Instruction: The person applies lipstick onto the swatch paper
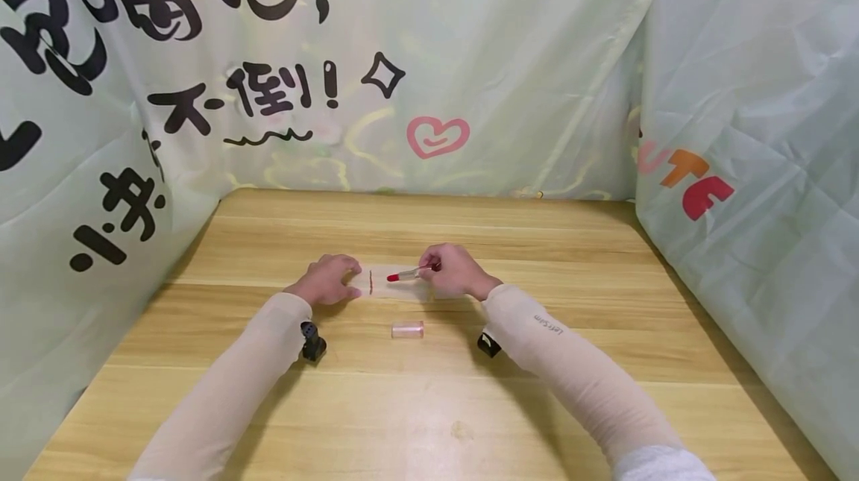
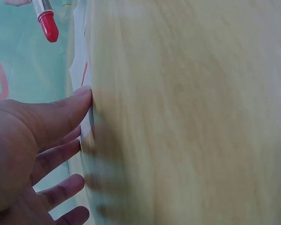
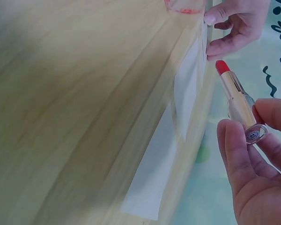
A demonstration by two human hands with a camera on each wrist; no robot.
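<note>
My right hand (image 1: 456,270) pinches an uncapped lipstick (image 1: 405,274) near its base. Its red tip points left, held above a pale paper strip (image 1: 379,290) on the table. A short red line (image 1: 370,283) crosses the strip near its left end. There my left hand (image 1: 326,280) touches the paper with thumb and fingertips spread apart. In the left wrist view the thumb (image 2: 68,110) rests at the strip's edge, close to the red line. A clear pinkish cap (image 1: 407,329) lies on its side on the table, nearer me than the paper.
The wooden table (image 1: 429,406) is bordered by a printed cloth (image 1: 523,78) at the back and sides. In the right wrist view, a white paper piece (image 3: 152,171) lies nearer that wrist, beside another one. Small black cameras (image 1: 313,343) are strapped under both wrists.
</note>
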